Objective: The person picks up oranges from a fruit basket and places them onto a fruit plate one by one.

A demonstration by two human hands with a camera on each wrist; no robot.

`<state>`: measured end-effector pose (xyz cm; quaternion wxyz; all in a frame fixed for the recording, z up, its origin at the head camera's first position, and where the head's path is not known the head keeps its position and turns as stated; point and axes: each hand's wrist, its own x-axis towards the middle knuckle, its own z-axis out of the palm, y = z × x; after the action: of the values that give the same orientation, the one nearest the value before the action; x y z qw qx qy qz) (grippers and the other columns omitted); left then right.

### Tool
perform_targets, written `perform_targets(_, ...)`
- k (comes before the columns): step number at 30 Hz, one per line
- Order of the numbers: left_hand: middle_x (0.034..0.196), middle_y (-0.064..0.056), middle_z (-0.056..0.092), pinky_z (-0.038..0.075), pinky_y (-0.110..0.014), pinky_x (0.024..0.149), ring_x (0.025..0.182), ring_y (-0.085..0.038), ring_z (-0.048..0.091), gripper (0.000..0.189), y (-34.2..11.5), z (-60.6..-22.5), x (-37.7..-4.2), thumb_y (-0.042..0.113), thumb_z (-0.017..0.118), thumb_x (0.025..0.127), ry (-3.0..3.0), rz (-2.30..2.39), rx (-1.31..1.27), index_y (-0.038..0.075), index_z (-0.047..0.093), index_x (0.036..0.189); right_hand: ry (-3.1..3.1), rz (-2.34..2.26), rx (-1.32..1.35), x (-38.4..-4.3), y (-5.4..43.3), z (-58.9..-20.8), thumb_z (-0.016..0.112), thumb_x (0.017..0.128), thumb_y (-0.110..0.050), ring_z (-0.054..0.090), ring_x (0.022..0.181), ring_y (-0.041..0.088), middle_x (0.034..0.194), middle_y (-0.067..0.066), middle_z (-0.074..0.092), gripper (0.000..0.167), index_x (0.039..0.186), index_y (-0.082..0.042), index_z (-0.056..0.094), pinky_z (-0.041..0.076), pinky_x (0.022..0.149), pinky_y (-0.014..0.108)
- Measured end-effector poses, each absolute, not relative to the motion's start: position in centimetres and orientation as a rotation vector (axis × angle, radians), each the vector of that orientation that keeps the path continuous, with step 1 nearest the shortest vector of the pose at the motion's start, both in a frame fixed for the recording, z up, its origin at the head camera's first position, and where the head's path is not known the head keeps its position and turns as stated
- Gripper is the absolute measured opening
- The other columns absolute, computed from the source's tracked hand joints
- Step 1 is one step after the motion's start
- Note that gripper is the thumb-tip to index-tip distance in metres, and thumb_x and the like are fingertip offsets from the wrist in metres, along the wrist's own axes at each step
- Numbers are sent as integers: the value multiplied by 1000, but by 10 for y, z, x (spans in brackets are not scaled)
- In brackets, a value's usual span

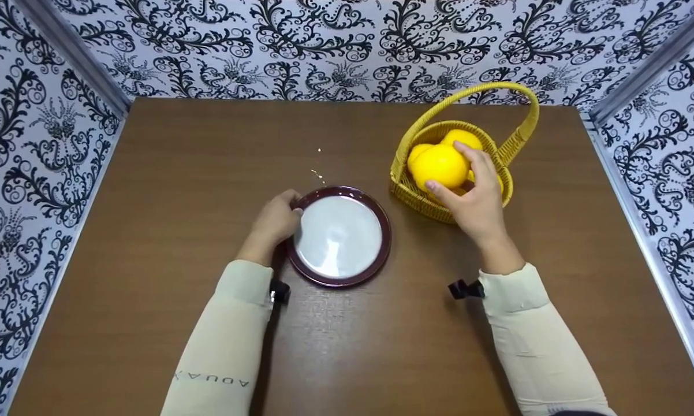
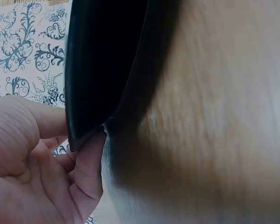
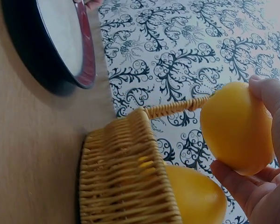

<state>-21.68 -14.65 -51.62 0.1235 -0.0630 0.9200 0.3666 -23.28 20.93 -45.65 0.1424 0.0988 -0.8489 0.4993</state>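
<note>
At the middle of the table, a white plate with a dark maroon rim lies in front of me. My left hand pinches its left rim; in the left wrist view the thumb and fingers grip the edge of the plate's dark underside. My right hand holds a round yellow fruit, fingers and thumb around its sides. The right wrist view shows this fruit raised above the rim of a yellow wicker basket. Other yellow fruits lie inside the basket.
The basket's tall arched handle rises over the fruits and leans toward the back right. Patterned black-and-white walls enclose the brown wooden table at the back and sides. Small light spots show behind the plate.
</note>
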Motion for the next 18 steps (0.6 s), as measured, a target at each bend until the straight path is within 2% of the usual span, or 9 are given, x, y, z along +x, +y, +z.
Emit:
perform_targets(4,125,-18,68,45,-50,107,119,-35,61,25,-146,-514,-216,16,53,103,2682,1076,-183,8,63,124,-2442,1433,322,-230,201,-461,89,82,-31,52,124,16,144,4,53,76,148,-14,55,50,96,23)
perform_targets(10,123,-17,69,46,-49,107,119,-35,62,24,-145,-513,-215,16,53,103,2685,1065,-184,9,63,123,-2407,1463,380,-224,188,-472,91,80,-28,50,127,16,145,7,53,78,147,-12,56,47,99,21)
perform_targets(13,123,-18,69,46,-50,107,119,-36,62,23,-146,-514,-215,16,53,103,2690,1066,-188,9,63,122,-2415,1477,400,-222,180,-475,92,80,-28,50,127,17,144,8,54,77,147,-12,56,46,102,24)
perform_targets(18,122,-18,69,46,-50,106,118,-35,62,22,-145,-515,-215,15,53,103,2689,1070,-191,9,63,122,-2435,1484,433,-217,170,-481,91,81,-30,50,128,18,143,7,55,76,147,-14,57,45,108,38)
